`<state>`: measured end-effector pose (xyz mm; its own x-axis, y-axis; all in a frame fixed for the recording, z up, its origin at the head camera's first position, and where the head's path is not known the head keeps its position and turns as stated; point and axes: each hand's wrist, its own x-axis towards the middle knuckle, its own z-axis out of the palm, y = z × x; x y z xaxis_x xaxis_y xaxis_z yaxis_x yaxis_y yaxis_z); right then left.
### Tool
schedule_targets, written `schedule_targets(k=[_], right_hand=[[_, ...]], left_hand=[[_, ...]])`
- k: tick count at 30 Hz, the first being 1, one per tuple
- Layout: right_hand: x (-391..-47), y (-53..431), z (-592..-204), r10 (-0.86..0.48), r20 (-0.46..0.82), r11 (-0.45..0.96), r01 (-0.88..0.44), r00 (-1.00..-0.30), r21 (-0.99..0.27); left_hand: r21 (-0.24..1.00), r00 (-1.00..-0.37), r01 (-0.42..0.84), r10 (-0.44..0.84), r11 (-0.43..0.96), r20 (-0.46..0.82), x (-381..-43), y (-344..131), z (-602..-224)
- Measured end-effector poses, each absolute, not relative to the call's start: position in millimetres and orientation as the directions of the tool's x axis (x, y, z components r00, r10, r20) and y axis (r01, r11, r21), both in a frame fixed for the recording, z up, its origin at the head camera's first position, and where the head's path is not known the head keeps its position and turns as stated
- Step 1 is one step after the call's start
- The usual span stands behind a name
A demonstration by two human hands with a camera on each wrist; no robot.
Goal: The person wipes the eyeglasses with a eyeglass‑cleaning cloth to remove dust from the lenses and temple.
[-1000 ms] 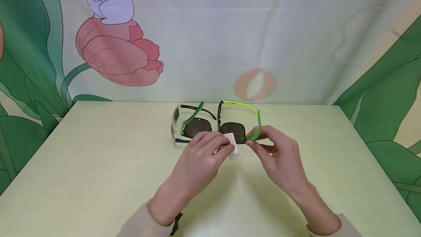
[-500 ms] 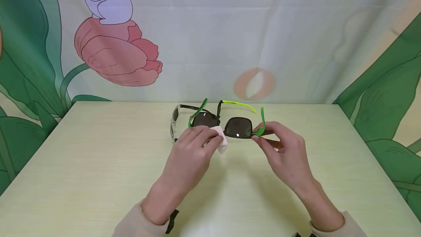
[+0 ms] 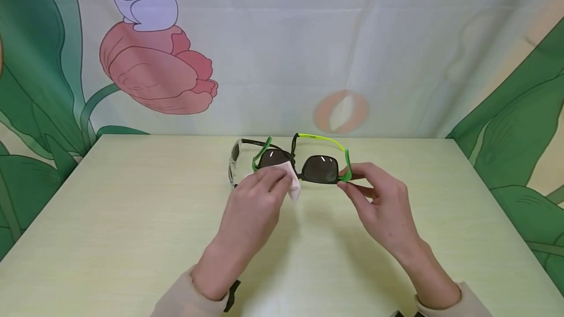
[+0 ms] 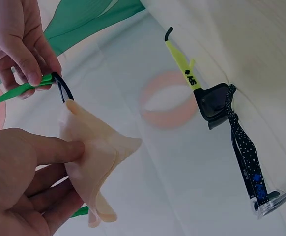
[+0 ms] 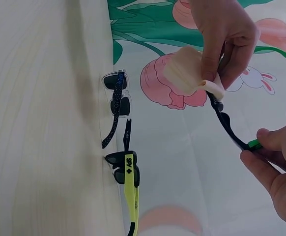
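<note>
Black-framed sunglasses (image 3: 320, 169) with green temples are held up above the table, lenses facing the head camera. My right hand (image 3: 383, 199) pinches them at the corner where the right-side green temple meets the frame. A pale pink wiping cloth (image 3: 294, 187) is gripped between the thumb and fingers of my left hand (image 3: 253, 204). It wraps the lower part of the left-side lens, hiding that part. In the left wrist view the cloth (image 4: 91, 152) hangs in loose folds from the frame; the right wrist view shows the cloth (image 5: 185, 71) folded over the frame's far end.
Behind the held pair, two more sunglasses stand on the table (image 3: 132, 229): a clear-framed pair with dark speckled temples (image 5: 117, 93) and a black pair with yellow temples (image 5: 129, 184). A printed curtain (image 3: 273, 62) hangs along the table's back edge.
The held sunglasses have shifted slightly right and up with my right hand, then tipped a little. My left hand and the cloth have moved left, from the bridge area onto the left-side lens.
</note>
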<state>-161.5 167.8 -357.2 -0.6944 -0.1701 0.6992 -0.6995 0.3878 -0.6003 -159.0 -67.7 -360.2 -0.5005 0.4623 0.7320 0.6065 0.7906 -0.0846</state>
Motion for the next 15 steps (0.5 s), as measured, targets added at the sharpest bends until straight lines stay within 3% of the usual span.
schedule_targets(k=[15], right_hand=[[-162.4, 168.1, -359.0, -0.175, 0.712, 0.395, -0.711, -0.68, -0.582]], left_hand=[[-0.122, -0.525, 0.551, 0.456, 0.826, 0.718, -153.0, -58.3, -362.1]])
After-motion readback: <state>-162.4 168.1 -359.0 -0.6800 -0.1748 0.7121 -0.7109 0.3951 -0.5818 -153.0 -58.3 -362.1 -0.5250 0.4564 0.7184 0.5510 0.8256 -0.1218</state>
